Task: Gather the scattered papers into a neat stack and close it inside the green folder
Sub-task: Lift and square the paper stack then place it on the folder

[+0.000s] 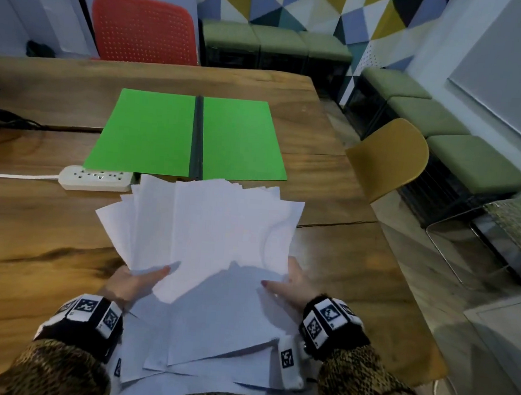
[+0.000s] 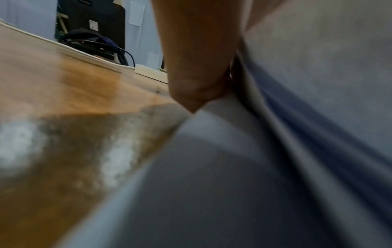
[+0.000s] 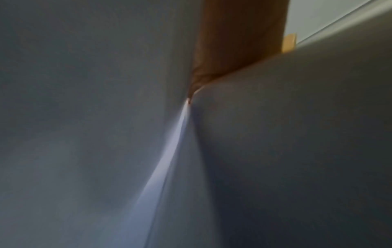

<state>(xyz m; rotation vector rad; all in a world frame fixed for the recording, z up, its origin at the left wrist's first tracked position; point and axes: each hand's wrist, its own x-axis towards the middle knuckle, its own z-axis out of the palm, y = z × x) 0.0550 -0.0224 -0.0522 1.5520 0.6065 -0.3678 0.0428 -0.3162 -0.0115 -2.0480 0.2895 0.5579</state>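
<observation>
Several white papers (image 1: 214, 240) form a loose, fanned pile near the front of the wooden table. My left hand (image 1: 135, 281) grips the pile's left side, thumb on top. On the right side, my right hand (image 1: 290, 286) grips it the same way. The pile is tilted up off the table at its near part. Beyond it the green folder (image 1: 153, 132) lies open and flat, a dark spine down its middle. The left wrist view shows a finger (image 2: 197, 67) against the papers (image 2: 233, 167). Paper sheets (image 3: 84, 134) fill the right wrist view.
A white power strip (image 1: 95, 178) with its cable lies left of the papers, just in front of the folder. A yellow chair (image 1: 390, 156) stands at the table's right edge, a red chair (image 1: 144, 30) at the far side. Dark cables (image 1: 11, 119) lie at far left.
</observation>
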